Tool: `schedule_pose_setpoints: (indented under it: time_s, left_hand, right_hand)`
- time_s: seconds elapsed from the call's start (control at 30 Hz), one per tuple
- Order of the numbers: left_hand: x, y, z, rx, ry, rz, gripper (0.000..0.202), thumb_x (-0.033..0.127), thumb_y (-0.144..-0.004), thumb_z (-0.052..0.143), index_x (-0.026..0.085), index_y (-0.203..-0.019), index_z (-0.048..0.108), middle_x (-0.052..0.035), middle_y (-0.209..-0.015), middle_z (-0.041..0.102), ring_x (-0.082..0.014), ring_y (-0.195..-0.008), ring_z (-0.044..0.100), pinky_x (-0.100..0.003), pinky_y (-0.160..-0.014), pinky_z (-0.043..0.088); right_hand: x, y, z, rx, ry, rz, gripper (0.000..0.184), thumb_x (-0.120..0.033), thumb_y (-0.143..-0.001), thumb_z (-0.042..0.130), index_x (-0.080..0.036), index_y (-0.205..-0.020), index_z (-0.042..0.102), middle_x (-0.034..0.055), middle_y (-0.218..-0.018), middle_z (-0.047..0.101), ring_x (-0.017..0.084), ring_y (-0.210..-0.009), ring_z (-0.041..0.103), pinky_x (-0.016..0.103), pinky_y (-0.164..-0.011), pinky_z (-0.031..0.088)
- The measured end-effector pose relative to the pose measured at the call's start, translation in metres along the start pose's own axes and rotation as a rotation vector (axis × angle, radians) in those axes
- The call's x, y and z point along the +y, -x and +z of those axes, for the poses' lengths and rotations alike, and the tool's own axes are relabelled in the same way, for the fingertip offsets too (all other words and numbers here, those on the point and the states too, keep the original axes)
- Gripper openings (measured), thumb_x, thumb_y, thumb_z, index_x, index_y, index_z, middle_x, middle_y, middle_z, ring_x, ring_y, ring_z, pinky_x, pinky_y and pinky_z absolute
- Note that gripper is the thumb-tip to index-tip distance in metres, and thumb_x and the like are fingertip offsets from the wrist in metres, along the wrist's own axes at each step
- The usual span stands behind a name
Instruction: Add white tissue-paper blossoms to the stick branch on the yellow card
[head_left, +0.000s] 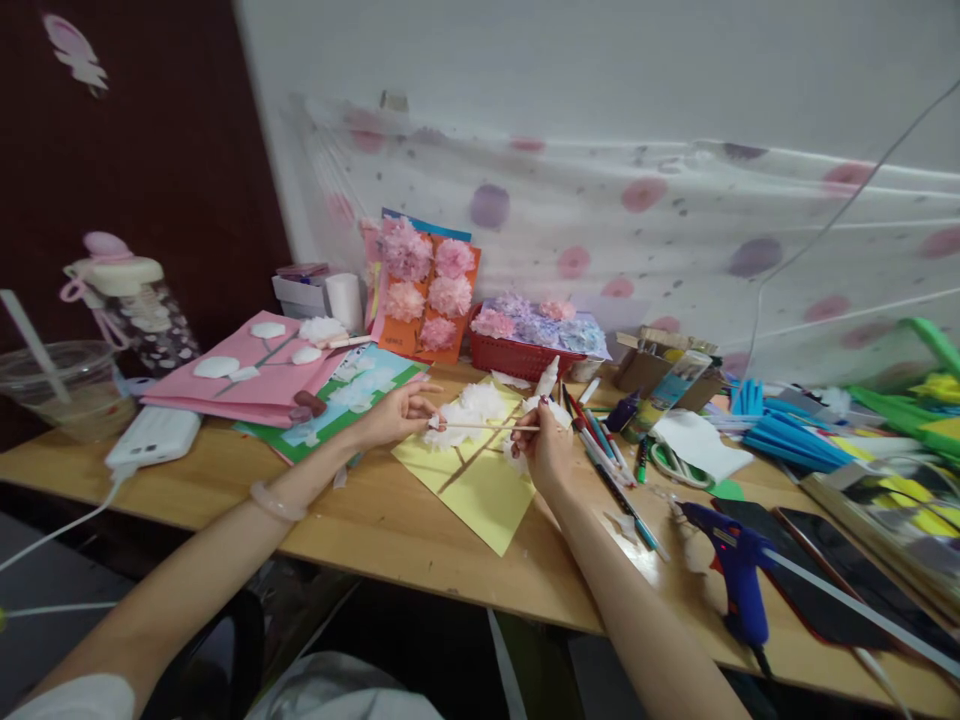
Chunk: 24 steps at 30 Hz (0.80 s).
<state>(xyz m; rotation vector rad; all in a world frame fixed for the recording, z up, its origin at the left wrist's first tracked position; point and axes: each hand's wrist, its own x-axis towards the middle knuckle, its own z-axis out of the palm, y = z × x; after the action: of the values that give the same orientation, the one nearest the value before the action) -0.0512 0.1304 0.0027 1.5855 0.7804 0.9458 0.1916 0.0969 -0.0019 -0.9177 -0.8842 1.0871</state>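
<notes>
Above a yellow sheet of paper (pixel 495 515), my right hand (pixel 550 455) grips a thin wooden stick (pixel 484 427) held level. The fingertips of my left hand (pixel 396 413) pinch a small white piece of paper (pixel 433 423) at the stick's left end. Brown branch lines (pixel 466 468) run across the yellow sheet. White ruffled paper flowers (pixel 476 402) lie on its upper part, partly behind the stick. Another white flower (pixel 556 412) shows behind my right hand, partly hidden by it.
Pens (pixel 600 445) and a blue glue gun (pixel 731 570) lie to the right, near two phones (pixel 795 575). Pink paper (pixel 247 380), a power bank (pixel 154 440) and a plastic cup (pixel 67 385) stand left. Behind are a red basket (pixel 517 357) and an orange flower card (pixel 424 335).
</notes>
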Motion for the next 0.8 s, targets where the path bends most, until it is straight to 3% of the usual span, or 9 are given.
schedule_pose_setpoints:
  time_s: [0.33,0.5,0.8]
  left_hand:
    - [0.005,0.004,-0.001,-0.035,-0.048,0.007,0.055,0.02,-0.072,0.065,0.016,-0.122,0.045,-0.009,-0.089,0.076,-0.0208,-0.089,0.071,-0.031,-0.077,0.048]
    - [0.005,0.004,-0.002,-0.07,0.048,-0.008,0.065,0.015,-0.065,0.069,0.016,-0.124,0.043,-0.0126,-0.096,0.076,-0.0218,-0.091,0.071,-0.033,-0.079,0.049]
    - [-0.005,-0.001,0.0,0.094,-0.067,-0.003,0.056,0.027,-0.068,0.071,0.017,-0.117,0.047,-0.0061,-0.085,0.074,-0.0202,-0.088,0.069,-0.03,-0.073,0.049]
  right_hand:
    - [-0.002,0.002,0.001,0.013,0.091,-0.031,0.046,-0.05,-0.083,0.052,-0.018,-0.05,0.056,-0.0004,-0.04,0.053,0.009,-0.029,0.043,0.02,-0.031,0.038]
    - [-0.002,0.001,0.0,0.042,0.11,-0.049,0.047,-0.048,-0.084,0.049,-0.018,-0.049,0.056,-0.0002,-0.038,0.053,0.009,-0.029,0.043,0.021,-0.031,0.038]
    - [0.007,-0.004,-0.009,0.071,0.154,-0.162,0.047,-0.047,-0.087,0.041,-0.021,-0.05,0.05,-0.0017,-0.037,0.049,0.01,-0.029,0.042,0.021,-0.033,0.035]
